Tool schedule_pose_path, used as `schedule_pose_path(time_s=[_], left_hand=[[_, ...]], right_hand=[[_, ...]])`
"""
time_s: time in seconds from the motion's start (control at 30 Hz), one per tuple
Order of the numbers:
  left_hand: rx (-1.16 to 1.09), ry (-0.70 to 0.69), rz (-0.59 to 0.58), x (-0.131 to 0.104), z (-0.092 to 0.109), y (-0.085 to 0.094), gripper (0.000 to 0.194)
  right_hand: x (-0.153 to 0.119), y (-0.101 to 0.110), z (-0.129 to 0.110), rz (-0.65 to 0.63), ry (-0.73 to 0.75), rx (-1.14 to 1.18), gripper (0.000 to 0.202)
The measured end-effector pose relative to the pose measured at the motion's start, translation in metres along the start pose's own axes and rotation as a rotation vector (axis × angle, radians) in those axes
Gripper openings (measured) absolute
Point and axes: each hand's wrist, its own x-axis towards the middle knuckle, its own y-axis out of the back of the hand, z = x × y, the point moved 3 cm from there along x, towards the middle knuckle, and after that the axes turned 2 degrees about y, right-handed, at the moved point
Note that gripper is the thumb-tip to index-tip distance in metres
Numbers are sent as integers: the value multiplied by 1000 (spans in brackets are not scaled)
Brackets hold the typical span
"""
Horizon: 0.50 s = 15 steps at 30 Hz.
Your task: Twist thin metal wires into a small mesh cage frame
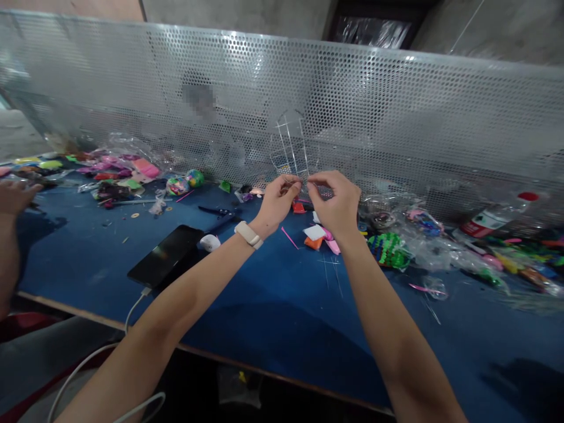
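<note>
While a perforated grey metal screen [396, 106] backs the blue bench [273, 288], left hand [279, 200] and right hand [337, 197]: fingertips pinching the lower end of a slender silver wire frame [291, 147].

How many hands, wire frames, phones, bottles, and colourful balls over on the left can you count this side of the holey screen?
Hands: 3 (left hand, right hand, another person's hand)
Wire frame: 1
Phone: 1
Bottle: 1
Colourful balls: 2
Total: 8
</note>
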Motion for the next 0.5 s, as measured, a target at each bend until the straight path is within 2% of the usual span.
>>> schedule_pose_path(time_s=[0.23, 0.5], left_hand=[[-31, -1, 37, 2, -3, 2, 10], [31, -69, -55, 0, 1, -2, 14]], right_hand=[[1, -2, -2, -86, 40, -68, 13], [0, 0, -8, -135, 73, -170, 19]])
